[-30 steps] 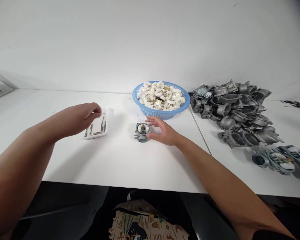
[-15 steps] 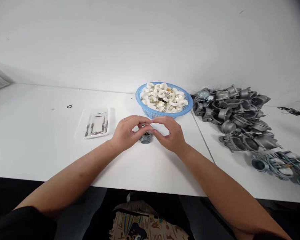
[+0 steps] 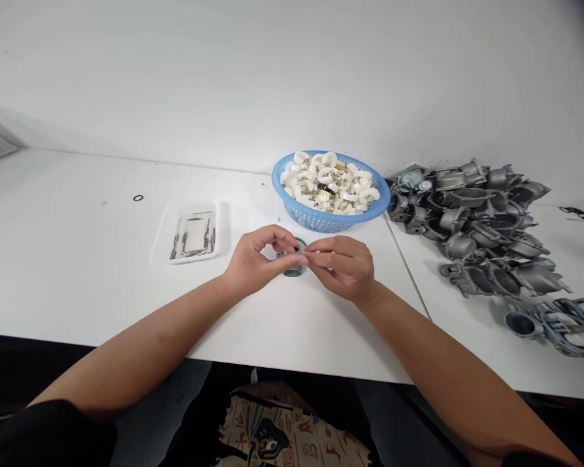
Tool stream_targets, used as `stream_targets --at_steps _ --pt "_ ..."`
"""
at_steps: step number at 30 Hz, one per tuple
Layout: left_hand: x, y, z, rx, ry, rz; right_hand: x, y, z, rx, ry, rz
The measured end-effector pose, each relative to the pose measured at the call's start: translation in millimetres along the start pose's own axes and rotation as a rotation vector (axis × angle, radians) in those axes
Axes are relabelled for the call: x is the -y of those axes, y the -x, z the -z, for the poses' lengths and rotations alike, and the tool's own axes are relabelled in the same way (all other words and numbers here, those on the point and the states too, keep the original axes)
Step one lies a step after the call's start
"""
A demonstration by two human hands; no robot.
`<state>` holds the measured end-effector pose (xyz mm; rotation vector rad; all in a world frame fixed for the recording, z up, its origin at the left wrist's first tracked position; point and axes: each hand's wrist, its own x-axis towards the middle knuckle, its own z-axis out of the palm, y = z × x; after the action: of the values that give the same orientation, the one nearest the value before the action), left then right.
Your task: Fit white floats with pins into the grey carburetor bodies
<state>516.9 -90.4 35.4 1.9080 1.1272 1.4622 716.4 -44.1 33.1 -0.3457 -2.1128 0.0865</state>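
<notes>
Holding my left hand [image 3: 259, 261] and right hand [image 3: 343, 269] half-closed above the carburetor body [image 3: 292, 273], fingertips [image 3: 305, 259] meeting; any pinched part is hidden.

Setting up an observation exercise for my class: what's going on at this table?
At a white table, a person's left hand and right hand meet just above a small metal carburetor, with the fingertips close together. Anything held between them is too small to see. Behind the hands sits a blue plastic basket of white rings and small metal parts. A white tray of metal pins lies to the left, and a heap of bare cast carburetor bodies lies to the right.
</notes>
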Motion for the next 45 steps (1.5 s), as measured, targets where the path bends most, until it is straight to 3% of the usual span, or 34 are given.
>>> stream_targets --at_steps 2,5,9,14,19,24,39,45 --pt "5.2 -2.0 3.8 -0.003 -0.208 -0.132 -2.6 -1.0 2.7 0.021 0.004 -0.021" --pt "16.5 -4.8 8.1 0.124 -0.351 -0.217 -4.5 -1.2 7.2 0.033 -0.01 -0.119" --pt "32.1 -5.4 9.2 0.31 -0.321 -0.166 -1.8 6.4 14.0 0.02 -0.053 -0.251" --pt "37.3 -2.3 6.8 0.371 -0.242 -0.03 1.7 23.2 15.7 -0.037 -0.082 -0.416" --pt "33.1 -0.7 2.7 0.365 -0.145 -0.001 4.4 28.3 4.4 -0.072 -0.139 -0.52" --pt "31.7 -1.6 1.3 0.322 -0.093 0.048 6.7 28.2 -3.0 -0.003 -0.175 -0.454" --pt "27.5 1.4 -1.9 0.322 0.1 0.125 3.3 29.6 -7.3 0.023 -0.25 -0.616" --pt "32.1 -1.2 -0.5 0.252 0.128 0.162 1.9 30.8 -6.5 -0.005 -0.361 -0.753"
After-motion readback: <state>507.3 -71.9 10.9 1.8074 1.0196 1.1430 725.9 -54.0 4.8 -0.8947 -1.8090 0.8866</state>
